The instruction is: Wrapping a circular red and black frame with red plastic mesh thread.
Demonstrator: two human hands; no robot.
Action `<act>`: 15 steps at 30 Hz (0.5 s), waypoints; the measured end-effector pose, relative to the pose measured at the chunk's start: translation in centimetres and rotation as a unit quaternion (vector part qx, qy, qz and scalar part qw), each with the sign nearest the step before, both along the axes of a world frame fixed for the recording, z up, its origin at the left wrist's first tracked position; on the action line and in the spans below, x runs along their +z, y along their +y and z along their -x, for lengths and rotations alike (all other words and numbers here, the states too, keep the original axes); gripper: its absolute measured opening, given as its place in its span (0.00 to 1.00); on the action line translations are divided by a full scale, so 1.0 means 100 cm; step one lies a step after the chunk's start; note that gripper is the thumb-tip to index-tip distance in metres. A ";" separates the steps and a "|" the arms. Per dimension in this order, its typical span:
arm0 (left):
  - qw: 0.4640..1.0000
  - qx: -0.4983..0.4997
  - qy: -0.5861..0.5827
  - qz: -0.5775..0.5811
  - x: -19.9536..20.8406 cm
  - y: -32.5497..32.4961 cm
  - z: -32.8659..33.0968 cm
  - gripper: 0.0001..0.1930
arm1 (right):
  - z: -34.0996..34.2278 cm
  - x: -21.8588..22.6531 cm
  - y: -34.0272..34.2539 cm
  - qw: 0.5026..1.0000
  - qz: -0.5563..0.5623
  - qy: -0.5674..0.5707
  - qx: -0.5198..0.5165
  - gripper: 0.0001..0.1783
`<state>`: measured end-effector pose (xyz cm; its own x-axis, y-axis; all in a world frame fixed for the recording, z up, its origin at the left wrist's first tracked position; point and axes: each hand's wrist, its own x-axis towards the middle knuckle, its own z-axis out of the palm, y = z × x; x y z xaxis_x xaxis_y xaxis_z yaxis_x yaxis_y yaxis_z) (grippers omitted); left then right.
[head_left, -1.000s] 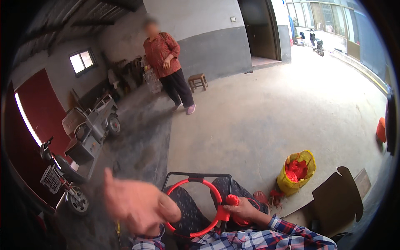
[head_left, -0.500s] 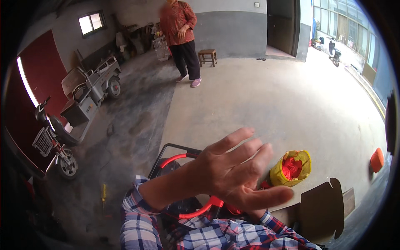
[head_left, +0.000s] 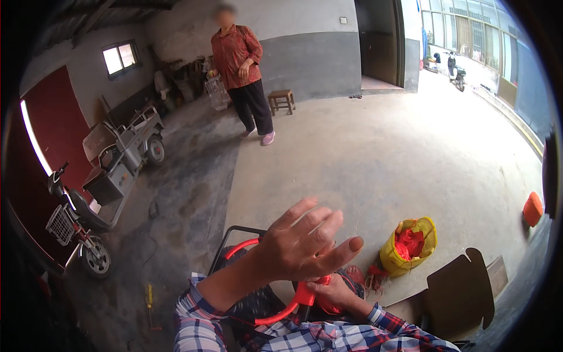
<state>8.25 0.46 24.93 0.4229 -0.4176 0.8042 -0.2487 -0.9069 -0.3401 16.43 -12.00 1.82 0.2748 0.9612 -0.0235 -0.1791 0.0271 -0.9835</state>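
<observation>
My left hand (head_left: 302, 246) is raised in front of me, back up, with its fingers spread and nothing in them. Below it, my right hand (head_left: 341, 292) closes on a bright red wrapped piece (head_left: 305, 293), where a red curved tube (head_left: 274, 319) meets a black metal frame (head_left: 243, 228) at my lap. Loose red material hangs under the right hand; its kind is not clear. The left hand and forearm hide part of the frame. Right of my hands stands a yellow bucket-like container (head_left: 392, 258) with crumpled red material (head_left: 409, 243) inside.
An opened cardboard box (head_left: 463, 290) lies at the lower right. Scissors (head_left: 369, 281) rest beside the yellow container. A yellow-handled screwdriver (head_left: 149, 297) lies left on the floor. A person (head_left: 237, 58) stands ahead near a wooden stool (head_left: 281, 101). A cargo tricycle (head_left: 120, 158) stands left.
My left hand has moved left and slightly down, still spread. The right hand, mostly hidden behind it before, now shows on the red piece. The whole view has shifted slightly.
</observation>
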 end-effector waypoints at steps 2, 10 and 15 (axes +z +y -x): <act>1.000 0.000 -0.004 -0.002 -0.002 0.002 0.002 0.33 | 0.002 -0.002 0.001 0.999 -0.008 0.050 -0.002 0.08; 1.000 0.000 -0.012 -0.016 0.001 0.009 -0.001 0.28 | 0.001 -0.009 0.006 1.000 -0.013 0.000 -0.017 0.12; 1.000 -0.005 0.006 -0.003 -0.001 0.011 0.004 0.24 | -0.002 -0.018 0.013 1.000 -0.015 -0.015 -0.003 0.16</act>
